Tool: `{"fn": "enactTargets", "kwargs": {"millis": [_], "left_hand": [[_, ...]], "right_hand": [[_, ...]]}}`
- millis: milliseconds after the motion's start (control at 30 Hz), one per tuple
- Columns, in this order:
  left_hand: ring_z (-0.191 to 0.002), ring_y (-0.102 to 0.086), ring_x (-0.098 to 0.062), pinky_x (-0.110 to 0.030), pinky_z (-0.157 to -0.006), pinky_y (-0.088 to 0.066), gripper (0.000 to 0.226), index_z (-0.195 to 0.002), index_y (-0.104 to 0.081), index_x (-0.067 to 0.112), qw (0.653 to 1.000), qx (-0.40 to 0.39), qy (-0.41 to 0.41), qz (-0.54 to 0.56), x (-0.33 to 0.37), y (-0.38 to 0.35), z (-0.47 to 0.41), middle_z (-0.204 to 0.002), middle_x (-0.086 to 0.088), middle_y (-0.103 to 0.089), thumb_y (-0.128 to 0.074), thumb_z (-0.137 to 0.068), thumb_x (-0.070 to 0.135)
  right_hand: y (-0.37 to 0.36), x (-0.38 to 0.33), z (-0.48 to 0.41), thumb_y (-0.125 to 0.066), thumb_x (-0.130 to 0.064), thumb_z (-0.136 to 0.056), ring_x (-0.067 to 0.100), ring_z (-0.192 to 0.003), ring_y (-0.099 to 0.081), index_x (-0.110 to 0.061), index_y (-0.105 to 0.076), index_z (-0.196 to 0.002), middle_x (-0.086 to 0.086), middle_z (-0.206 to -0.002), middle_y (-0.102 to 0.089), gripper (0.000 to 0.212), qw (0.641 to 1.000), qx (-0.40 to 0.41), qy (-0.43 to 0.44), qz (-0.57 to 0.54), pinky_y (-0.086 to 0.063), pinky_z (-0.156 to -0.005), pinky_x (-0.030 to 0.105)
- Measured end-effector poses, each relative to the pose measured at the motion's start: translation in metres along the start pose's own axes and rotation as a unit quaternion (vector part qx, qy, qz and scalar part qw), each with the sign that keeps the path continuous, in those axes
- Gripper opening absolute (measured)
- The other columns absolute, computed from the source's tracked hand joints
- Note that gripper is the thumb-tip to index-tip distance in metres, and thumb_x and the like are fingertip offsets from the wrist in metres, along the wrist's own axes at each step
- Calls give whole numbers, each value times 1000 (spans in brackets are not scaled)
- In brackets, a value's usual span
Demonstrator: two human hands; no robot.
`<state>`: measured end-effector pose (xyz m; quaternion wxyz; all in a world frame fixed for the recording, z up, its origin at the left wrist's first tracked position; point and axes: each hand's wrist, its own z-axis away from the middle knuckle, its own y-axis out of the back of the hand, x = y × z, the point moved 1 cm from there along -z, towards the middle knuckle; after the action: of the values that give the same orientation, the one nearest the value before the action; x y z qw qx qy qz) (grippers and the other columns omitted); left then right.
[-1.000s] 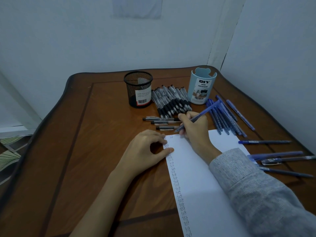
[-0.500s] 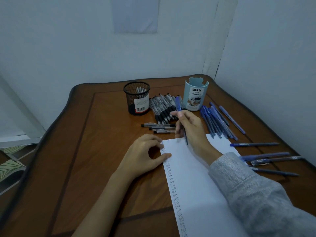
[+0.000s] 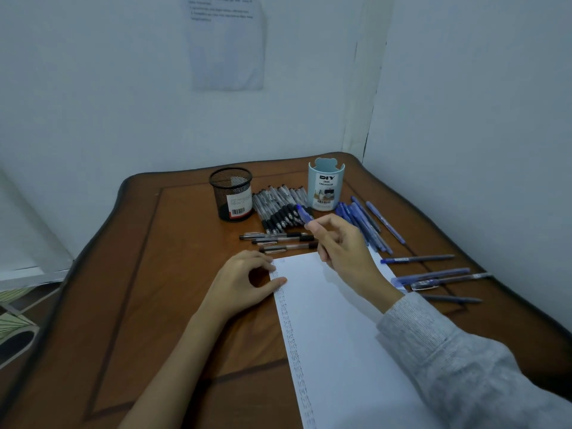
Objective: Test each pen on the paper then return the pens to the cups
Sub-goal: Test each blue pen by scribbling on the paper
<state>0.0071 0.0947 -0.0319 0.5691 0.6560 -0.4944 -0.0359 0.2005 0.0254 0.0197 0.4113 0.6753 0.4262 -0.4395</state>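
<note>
My right hand [image 3: 343, 249] pinches a blue pen [image 3: 304, 215] and holds it lifted above the top of the white paper [image 3: 334, 329], the pen's end pointing toward the cups. My left hand [image 3: 244, 283] rests on the paper's upper left corner, fingers curled, thumb and fingertips on the sheet's edge. Small marks run down the paper's left margin. A black mesh cup [image 3: 231, 193] and a light blue cup [image 3: 325, 184] stand at the back of the table. Between them lies a row of black pens [image 3: 280, 210]. Right of the blue cup lies a bunch of blue pens [image 3: 365, 221].
Three black pens [image 3: 278, 241] lie crosswise just beyond the paper. Several blue pens [image 3: 433, 275] lie spread near the table's right edge. The wooden table [image 3: 161, 274] stands in a corner, with walls close behind and to the right.
My right hand has lifted the blue pen off the paper and turned it so its end points up and away. The head view has tilted upward. My left hand has stayed put.
</note>
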Motion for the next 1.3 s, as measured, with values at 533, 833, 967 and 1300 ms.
{"fn": "enactTargets", "kwargs": {"millis": [533,833,967,1300], "left_hand": [[-103,-53,3,-13,-83,-41,61,-93,-68,31,1000,0,21,14,0,-2,-1,-109,20,-60,-53,-62,81],[-104,-53,4,-13,-83,-41,52,-89,-67,35,999,12,20,29,-6,-3,-3,-106,24,-60,-57,-62,78],[-105,-52,6,-13,-83,-41,51,-90,-67,37,999,8,19,29,-7,-3,-3,-105,28,-57,-57,-62,79],[-100,-56,-1,-19,-82,-46,41,-86,-64,40,999,15,3,31,-4,-1,-3,-102,26,-58,-61,-65,75]], "right_hand": [[96,19,-32,-68,-7,-86,10,-79,-59,-8,-66,-117,9,-118,-66,32,970,172,-119,127,-45,-54,10],[106,38,-66,-65,-6,-88,23,-104,-61,0,-69,-107,13,-114,-66,21,946,173,-124,244,-46,-84,27],[104,51,-66,-63,-6,-89,24,-101,-61,2,-69,-104,15,-113,-66,18,942,169,-127,262,-42,-84,24],[143,42,-46,-69,-11,-86,14,-92,-62,-14,-74,-96,0,-98,-68,12,950,59,-120,282,-46,-75,18]]}}
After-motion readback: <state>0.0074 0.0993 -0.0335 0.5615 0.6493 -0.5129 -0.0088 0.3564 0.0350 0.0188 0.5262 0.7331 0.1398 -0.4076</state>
